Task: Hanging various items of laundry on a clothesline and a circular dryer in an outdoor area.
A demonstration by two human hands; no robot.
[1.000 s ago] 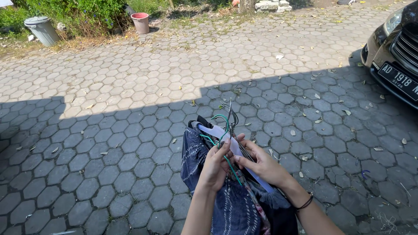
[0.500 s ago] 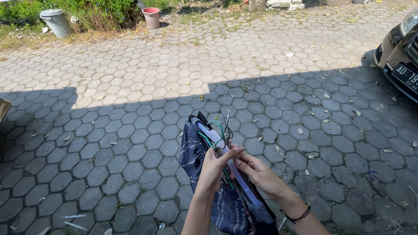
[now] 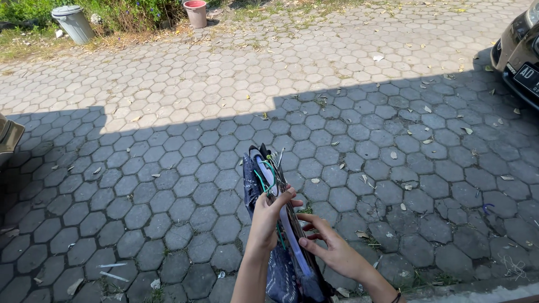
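- We hold a bunch of clothes hangers [image 3: 273, 175], thin green and grey wire ones and a white plastic one, with dark blue patterned cloth [image 3: 279, 269] hanging from them, out in front of us over the grey hexagonal paving [image 3: 168, 185], in the shade.
- Our left hand [image 3: 269, 216] has its fingers [image 3: 287, 197] closed around the hanger necks just under the hooks; this grip seems to carry the whole bunch.
- Our right hand [image 3: 328, 247] sits lower, fingers half curled against the white hanger's arm and the cloth's edge; we cannot tell whether it really clamps or only steadies.
- The hooks are crossed and tangled. Pulling one free could drag its neighbours out, and a loose hanger would drop onto the paving.
- The cloth could slide off a tilted hanger arm and land among the dry leaves [image 3: 393, 155] and grit, dirtying it.
- The wire hook tips point up near our left fingers; a sharp tug could jab or scratch them.
- Well apart stand a grey lidded bin [image 3: 73, 22], a reddish plastic pot [image 3: 196, 12] and a dark car [image 3: 519, 53] at the right edge; we see no risk to them from here.
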